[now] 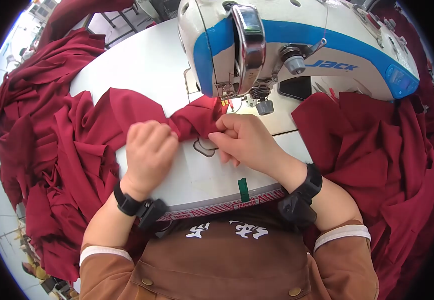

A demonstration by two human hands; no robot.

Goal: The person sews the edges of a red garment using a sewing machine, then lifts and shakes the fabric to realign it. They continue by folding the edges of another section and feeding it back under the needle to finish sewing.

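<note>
Dark red fabric [194, 118] runs across the sewing table [157, 195] and reaches the needle area of a white and blue Jack sewing machine [277, 33]. My left hand [151, 155] is curled at the near edge of this cloth, left of the needle; its fingertips are hidden, so its hold is unclear. My right hand [239, 140] pinches the fabric's near edge between thumb and fingers, just in front of the presser area. The needle itself is hard to make out behind the machine head.
Heaps of red fabric lie left [52, 150] and right [370, 150]. A dark phone [295, 88] rests under the machine arm, near scissors [322, 89]. Green tape [243, 189] and a printed tape strip [220, 208] mark the table's front edge. A thread tension knob [265, 107] juts out near my right hand.
</note>
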